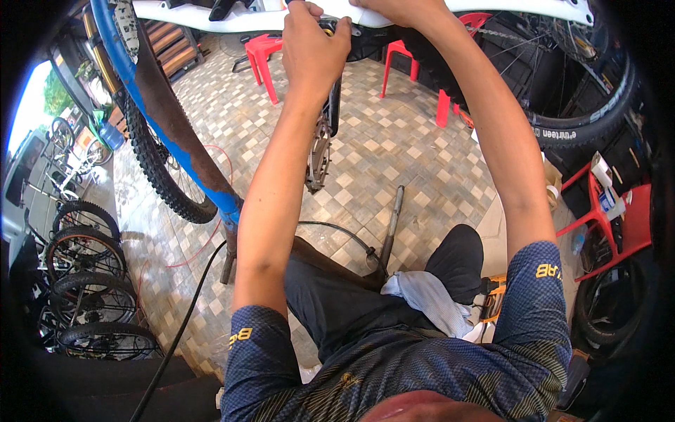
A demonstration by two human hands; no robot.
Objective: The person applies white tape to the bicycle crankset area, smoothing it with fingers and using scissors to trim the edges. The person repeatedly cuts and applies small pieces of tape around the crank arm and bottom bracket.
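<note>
A white bicycle frame [190, 15] runs across the top of the view, raised off the floor. My left hand [313, 42] is at its underside beside the crank, fingers curled and thumb bent up. Whatever they close on is hidden, though a small black and yellow part [328, 28] shows by the thumb. My right hand [408, 10] lies against the white frame further right, its fingers mostly cut off by the upper edge. Below my left hand hang a black crank arm [335, 105] and a pedal [318, 158]. A grey cloth [429, 299] lies over my lap.
To the left rise a blue and brown tube [179, 151] and a knobby tyre [151, 158]. A rear wheel [583, 126] hangs at upper right. Red stools [264, 60] stand beyond; a red chair [633, 225] holds small items. Several bicycle wheels [88, 250] line the left.
</note>
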